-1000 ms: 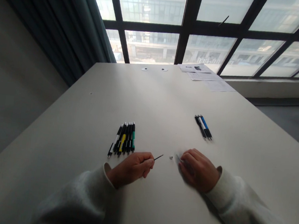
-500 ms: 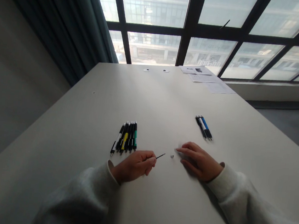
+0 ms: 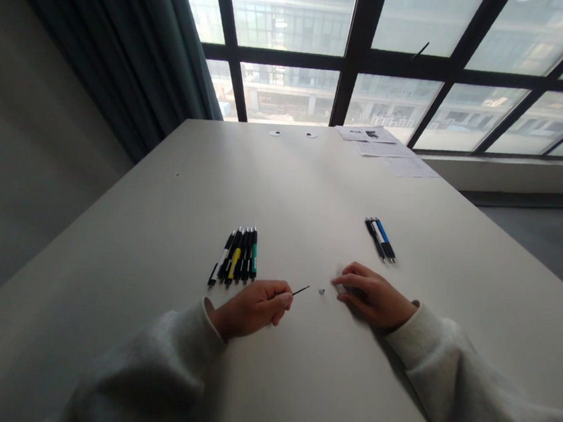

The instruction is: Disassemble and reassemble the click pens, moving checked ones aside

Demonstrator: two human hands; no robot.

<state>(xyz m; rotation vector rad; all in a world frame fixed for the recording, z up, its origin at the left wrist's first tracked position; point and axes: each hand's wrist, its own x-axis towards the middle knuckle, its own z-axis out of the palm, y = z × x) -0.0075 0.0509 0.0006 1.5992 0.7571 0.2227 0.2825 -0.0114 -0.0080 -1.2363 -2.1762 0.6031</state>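
Observation:
My left hand (image 3: 257, 308) is closed around a thin dark pen refill (image 3: 301, 289), whose end sticks out to the right between thumb and fingers. A small silvery piece (image 3: 322, 292), perhaps a pen tip, lies on the table just past that end. To its right, my right hand (image 3: 378, 296) rests low over the table, fingers apart and slightly bent. A faint whitish patch shows by its fingertips; I cannot make out what it is. Beyond my left hand lies a row of several pens (image 3: 235, 260), mostly black, with white, yellow and green parts.
Three or so pens (image 3: 380, 239), black, white and blue, lie together beyond my right hand. Paper sheets (image 3: 376, 144) are at the far right of the white table (image 3: 274, 183), and two small white discs (image 3: 275, 133) sit near its far edge. Windows and a dark curtain stand behind.
The fingers of my right hand have bent a little and drawn closer to the table. My left hand keeps its hold on the refill. The whole view has shifted slightly.

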